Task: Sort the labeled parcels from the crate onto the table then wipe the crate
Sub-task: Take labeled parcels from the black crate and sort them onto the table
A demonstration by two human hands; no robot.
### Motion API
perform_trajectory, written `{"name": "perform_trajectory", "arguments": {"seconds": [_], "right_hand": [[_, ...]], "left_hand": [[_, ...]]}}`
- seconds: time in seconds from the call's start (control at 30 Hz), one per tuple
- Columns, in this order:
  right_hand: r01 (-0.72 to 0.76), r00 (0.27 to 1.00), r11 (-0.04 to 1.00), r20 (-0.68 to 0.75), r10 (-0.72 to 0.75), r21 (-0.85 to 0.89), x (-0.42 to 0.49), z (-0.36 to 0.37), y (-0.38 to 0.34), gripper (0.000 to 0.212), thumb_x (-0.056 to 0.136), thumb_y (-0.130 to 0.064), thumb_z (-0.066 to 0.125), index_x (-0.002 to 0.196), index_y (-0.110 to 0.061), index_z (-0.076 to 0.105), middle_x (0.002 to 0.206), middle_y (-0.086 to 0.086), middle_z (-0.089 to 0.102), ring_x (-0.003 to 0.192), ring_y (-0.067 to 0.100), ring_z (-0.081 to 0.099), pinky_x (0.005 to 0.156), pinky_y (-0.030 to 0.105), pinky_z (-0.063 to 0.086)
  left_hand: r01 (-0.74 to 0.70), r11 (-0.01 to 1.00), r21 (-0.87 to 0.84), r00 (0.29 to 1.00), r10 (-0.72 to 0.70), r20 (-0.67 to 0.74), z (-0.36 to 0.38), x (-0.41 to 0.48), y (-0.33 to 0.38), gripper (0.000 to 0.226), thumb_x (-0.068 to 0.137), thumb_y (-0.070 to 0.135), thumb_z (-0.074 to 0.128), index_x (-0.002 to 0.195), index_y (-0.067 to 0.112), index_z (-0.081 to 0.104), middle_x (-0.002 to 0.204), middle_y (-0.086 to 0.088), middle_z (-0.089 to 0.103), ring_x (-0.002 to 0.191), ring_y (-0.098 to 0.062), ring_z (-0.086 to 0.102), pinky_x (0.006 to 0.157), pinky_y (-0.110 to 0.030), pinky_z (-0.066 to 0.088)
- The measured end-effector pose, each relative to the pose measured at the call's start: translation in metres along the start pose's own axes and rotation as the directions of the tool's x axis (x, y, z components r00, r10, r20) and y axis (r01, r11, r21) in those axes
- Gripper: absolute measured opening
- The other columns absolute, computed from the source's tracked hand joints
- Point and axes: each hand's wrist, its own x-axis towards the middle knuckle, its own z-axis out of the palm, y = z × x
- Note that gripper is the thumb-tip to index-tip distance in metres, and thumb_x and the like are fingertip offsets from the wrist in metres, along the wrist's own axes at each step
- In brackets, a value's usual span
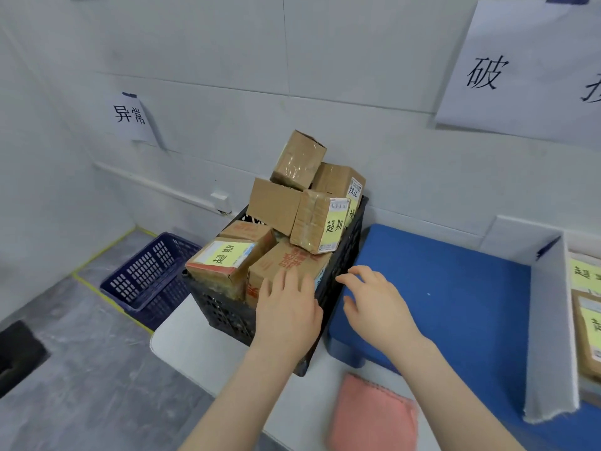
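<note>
A black plastic crate [224,312] stands on the table's left end, piled with several brown cardboard parcels. Some carry yellow labels, such as the front-left parcel [224,255] and the upper-right parcel [317,222]. My left hand [287,307] lies flat on a red-printed parcel [289,260] at the crate's near corner, fingers spread. My right hand [374,297] hovers just right of the crate rim, fingers apart, holding nothing. A pink cloth [372,415] lies on the table near the front edge.
A blue mat [439,288] covers the table right of the crate. A white divider [549,320] separates it from more labeled parcels [588,327] at far right. A blue basket [149,275] sits on the floor left. Paper signs [130,115] hang on the wall.
</note>
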Motion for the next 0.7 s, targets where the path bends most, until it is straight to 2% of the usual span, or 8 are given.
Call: {"name": "perform_trajectory", "arguments": {"seconds": [0.1, 0.2, 0.3, 0.37, 0.43, 0.5, 0.57, 0.7], "right_hand": [[-0.025, 1.0, 1.0, -0.004, 0.025, 0.01, 0.015, 0.004, 0.014, 0.042, 0.096, -0.024, 0.043, 0.138, -0.029, 0.045, 0.141, -0.008, 0.038, 0.123, 0.017, 0.041, 0.097, 0.029, 0.037], [-0.051, 0.999, 0.998, -0.004, 0.051, 0.036, 0.034, 0.007, 0.028, 0.041, 0.096, -0.024, 0.044, 0.136, -0.029, 0.046, 0.141, -0.008, 0.038, 0.122, 0.017, 0.043, 0.093, 0.029, 0.042], [-0.144, 0.989, 0.979, -0.012, 0.148, 0.147, 0.059, 0.009, 0.044, 0.037, 0.096, -0.022, 0.044, 0.132, -0.027, 0.05, 0.14, -0.008, 0.037, 0.112, 0.016, 0.05, 0.074, 0.025, 0.044], [-0.201, 0.977, 0.959, -0.025, 0.21, 0.2, 0.077, 0.011, 0.053, 0.036, 0.096, -0.02, 0.044, 0.131, -0.026, 0.051, 0.14, -0.008, 0.037, 0.103, 0.017, 0.054, 0.07, 0.023, 0.04], [-0.212, 0.972, 0.943, -0.042, 0.23, 0.257, 0.095, 0.016, 0.058, 0.037, 0.096, -0.017, 0.044, 0.132, -0.025, 0.051, 0.14, -0.008, 0.037, 0.103, 0.015, 0.054, 0.074, 0.022, 0.04], [-0.171, 0.975, 0.926, -0.077, 0.208, 0.336, 0.111, 0.023, 0.059, 0.04, 0.095, -0.015, 0.046, 0.134, -0.026, 0.049, 0.14, -0.011, 0.037, 0.113, 0.012, 0.051, 0.084, 0.019, 0.04], [-0.13, 0.974, 0.883, -0.11, 0.2, 0.45, 0.129, 0.03, 0.057, 0.045, 0.094, -0.012, 0.047, 0.136, -0.03, 0.046, 0.143, -0.015, 0.032, 0.118, 0.005, 0.047, 0.09, 0.019, 0.041], [-0.059, 0.962, 0.682, -0.141, 0.235, 0.729, 0.15, 0.045, 0.045, 0.052, 0.09, -0.013, 0.051, 0.129, -0.047, 0.042, 0.148, -0.023, 0.021, 0.125, -0.001, 0.044, 0.095, 0.022, 0.044]], "left_hand": [[-0.02, 1.0, -0.025, 1.0, 0.019, -0.007, 0.006, 0.016, 0.001, 0.046, 0.096, 0.033, 0.03, 0.14, 0.019, 0.036, 0.148, -0.006, 0.035, 0.14, -0.025, 0.026, 0.113, -0.039, 0.024], [-0.053, 0.997, -0.05, 0.998, 0.052, -0.021, 0.013, 0.038, 0.001, 0.055, 0.095, 0.032, 0.038, 0.147, 0.017, 0.028, 0.158, -0.013, 0.017, 0.144, -0.033, 0.019, 0.114, -0.043, 0.025], [-0.18, 0.983, 0.019, 0.983, 0.181, -0.042, 0.02, 0.08, 0.0, 0.059, 0.095, 0.031, 0.044, 0.149, 0.019, 0.024, 0.161, -0.014, -0.002, 0.145, -0.041, 0.012, 0.113, -0.052, 0.026], [-0.264, 0.96, 0.091, 0.962, 0.269, -0.049, 0.024, 0.111, -0.001, 0.06, 0.094, 0.031, 0.048, 0.149, 0.02, 0.026, 0.162, -0.013, -0.007, 0.145, -0.044, 0.01, 0.112, -0.055, 0.025], [-0.305, 0.942, 0.139, 0.946, 0.316, -0.065, 0.024, 0.137, -0.002, 0.057, 0.09, 0.031, 0.055, 0.143, 0.019, 0.04, 0.162, -0.013, 0.005, 0.142, -0.047, 0.018, 0.108, -0.057, 0.031], [-0.303, 0.942, 0.148, 0.943, 0.318, -0.095, 0.025, 0.154, -0.007, 0.052, 0.085, 0.031, 0.06, 0.133, 0.017, 0.052, 0.16, -0.012, 0.017, 0.14, -0.049, 0.025, 0.102, -0.06, 0.037], [-0.306, 0.945, 0.119, 0.941, 0.319, -0.112, 0.028, 0.168, -0.017, 0.054, 0.082, 0.032, 0.062, 0.133, 0.017, 0.052, 0.16, -0.01, 0.018, 0.139, -0.05, 0.024, 0.099, -0.062, 0.039], [-0.331, 0.943, 0.021, 0.935, 0.331, -0.131, 0.03, 0.177, -0.033, 0.056, 0.084, 0.032, 0.055, 0.138, 0.022, 0.045, 0.161, -0.009, 0.013, 0.14, -0.046, 0.026, 0.088, -0.054, 0.05]]}}
